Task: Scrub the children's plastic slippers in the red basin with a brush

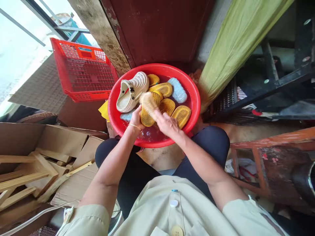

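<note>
My left hand (136, 120) is closed on the near edge of a yellow slipper (147, 118) whose ridged sole faces up. In my right hand (167, 124) is a pale scrubbing brush (148, 102), blurred by motion and lying over that sole. Both hands are above a red basin (197, 101) of water. Around the slipper lie several more yellow slippers (182, 115), soles up. A cream clog (133, 91) with a black strap fitting rests at the left. One light-blue piece of footwear (177, 90) sits at the right; another blue piece (126, 116) is partly hidden beneath the clog.
A red plastic crate (86, 72) stands left of the basin. Cardboard boxes (66, 141) with wooden pieces (27, 180) are at the lower left. A green curtain (228, 49) hangs to the right, near a dark metal rack (275, 85). Behind the basin is a dark red panel (157, 29).
</note>
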The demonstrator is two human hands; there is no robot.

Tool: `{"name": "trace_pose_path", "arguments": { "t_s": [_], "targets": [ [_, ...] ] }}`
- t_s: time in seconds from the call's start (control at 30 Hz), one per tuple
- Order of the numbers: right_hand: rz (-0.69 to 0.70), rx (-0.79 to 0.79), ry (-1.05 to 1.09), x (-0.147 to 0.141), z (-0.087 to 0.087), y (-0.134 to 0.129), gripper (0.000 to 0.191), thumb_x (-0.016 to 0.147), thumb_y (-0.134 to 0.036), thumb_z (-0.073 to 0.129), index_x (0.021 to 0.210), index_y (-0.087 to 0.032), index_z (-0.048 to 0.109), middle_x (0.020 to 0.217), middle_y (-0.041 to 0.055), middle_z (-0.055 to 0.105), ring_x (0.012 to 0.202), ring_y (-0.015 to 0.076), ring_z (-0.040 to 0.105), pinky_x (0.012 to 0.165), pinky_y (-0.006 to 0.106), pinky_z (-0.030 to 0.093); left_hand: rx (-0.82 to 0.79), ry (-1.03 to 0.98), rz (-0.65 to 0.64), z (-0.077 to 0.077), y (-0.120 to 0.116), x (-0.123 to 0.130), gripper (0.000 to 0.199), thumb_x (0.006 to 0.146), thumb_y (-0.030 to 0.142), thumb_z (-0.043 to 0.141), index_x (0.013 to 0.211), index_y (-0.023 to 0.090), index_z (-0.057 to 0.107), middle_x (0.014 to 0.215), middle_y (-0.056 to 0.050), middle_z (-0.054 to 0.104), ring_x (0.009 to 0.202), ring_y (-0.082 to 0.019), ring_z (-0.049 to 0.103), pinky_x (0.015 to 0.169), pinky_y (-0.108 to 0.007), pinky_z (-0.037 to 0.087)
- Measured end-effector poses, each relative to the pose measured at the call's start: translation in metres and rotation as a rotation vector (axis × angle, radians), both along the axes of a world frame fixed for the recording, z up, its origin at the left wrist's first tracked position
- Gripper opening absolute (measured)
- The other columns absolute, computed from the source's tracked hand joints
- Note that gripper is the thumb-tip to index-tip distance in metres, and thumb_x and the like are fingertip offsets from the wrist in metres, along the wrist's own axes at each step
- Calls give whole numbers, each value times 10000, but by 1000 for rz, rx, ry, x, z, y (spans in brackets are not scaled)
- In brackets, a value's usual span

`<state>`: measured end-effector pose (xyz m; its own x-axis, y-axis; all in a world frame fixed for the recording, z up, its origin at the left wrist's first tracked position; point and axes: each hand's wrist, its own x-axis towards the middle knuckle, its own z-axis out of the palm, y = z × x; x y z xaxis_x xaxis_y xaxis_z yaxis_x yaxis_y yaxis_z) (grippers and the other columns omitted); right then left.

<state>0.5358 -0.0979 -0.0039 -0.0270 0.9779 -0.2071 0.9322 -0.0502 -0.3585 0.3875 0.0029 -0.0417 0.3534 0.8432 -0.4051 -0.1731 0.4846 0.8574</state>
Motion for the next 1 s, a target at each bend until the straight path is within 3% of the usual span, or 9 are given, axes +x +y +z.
{"name": "trace_pose_path", "arguments": {
  "t_s": [0.1, 0.27, 0.47, 0.6, 0.67, 0.7, 0.8, 0.9, 1.0],
  "targets": [
    [-220, 12, -16, 35, -5, 20, 582, 1070, -312, 347, 1639, -195, 381, 1280, 205, 703, 1091, 325, 695, 935, 457, 528, -78, -62, -32, 4, -5, -9, 547, 796, 647, 715, 1036, 157, 729, 933, -127, 773, 952, -348, 744, 806, -479, 614],
    [-386, 223, 89, 74, 0, 25, 611, 1076, -379, 310, 1631, -133, 378, 1367, 194, 686, 1185, 307, 680, 998, 420, 520, 114, 42, -5, 6, -23, -7, 471, 737, 467, 834, 1093, 189, 700, 906, -42, 762, 840, -245, 724, 751, -353, 583],
    [-402, 257, 205, 65, 7, 10, 616, 1067, -410, 325, 1613, -137, 409, 1355, 174, 703, 1197, 304, 680, 1016, 426, 522, 400, 18, -381, -22, -56, 32, 673, 724, 416, 820, 1328, 169, 654, 1321, -139, 705, 1278, -372, 617, 1106, -489, 476],
    [-276, 183, 192, 52, 3, 9, 576, 1052, -313, 370, 1593, -127, 433, 1399, 157, 684, 1254, 269, 648, 1071, 387, 491, 738, 241, -543, -24, -57, 45, 474, 757, 311, 752, 1216, 191, 733, 1241, -136, 732, 1226, -359, 635, 1152, -478, 432],
    [-246, 133, 166, 51, 0, 8, 574, 1053, -310, 387, 1601, -143, 425, 1373, 152, 697, 1233, 267, 657, 1064, 386, 495, 847, 368, -580, -15, -42, 33, 319, 799, 300, 715, 1104, 223, 767, 1116, -115, 762, 1111, -327, 679, 1113, -442, 463],
    [-246, 125, 151, 52, -1, 7, 582, 1058, -312, 384, 1614, -142, 403, 1353, 155, 704, 1213, 268, 666, 1053, 385, 500, 874, 459, -535, -11, -30, 21, 264, 835, 307, 686, 1072, 229, 768, 1090, -109, 766, 1067, -314, 690, 1102, -433, 469],
    [-243, 122, 118, 56, -1, 2, 607, 1071, -335, 381, 1645, -142, 342, 1319, 158, 712, 1183, 278, 676, 1033, 387, 506, 871, 821, -434, -3, 10, -27, 403, 803, 233, 715, 1206, 233, 711, 1211, -104, 742, 1165, -334, 668, 1155, -480, 418],
    [-201, 97, 114, 58, 2, -2, 619, 1071, -349, 399, 1651, -142, 333, 1334, 159, 701, 1200, 289, 664, 1039, 388, 499, 670, 1256, -610, -5, 36, -74, 632, 650, 162, 834, 1260, 184, 670, 1409, -171, 650, 1352, -438, 553, 1181, -605, 353],
    [-162, 82, 124, 54, 3, -1, 606, 1071, -337, 403, 1641, -139, 349, 1326, 166, 701, 1198, 294, 666, 1024, 390, 508, 553, 1343, -818, -13, 41, -97, 827, 677, 130, 774, 1470, 169, 542, 1636, -205, 424, 1491, -429, 411, 1202, -604, 330]
  ]
}}
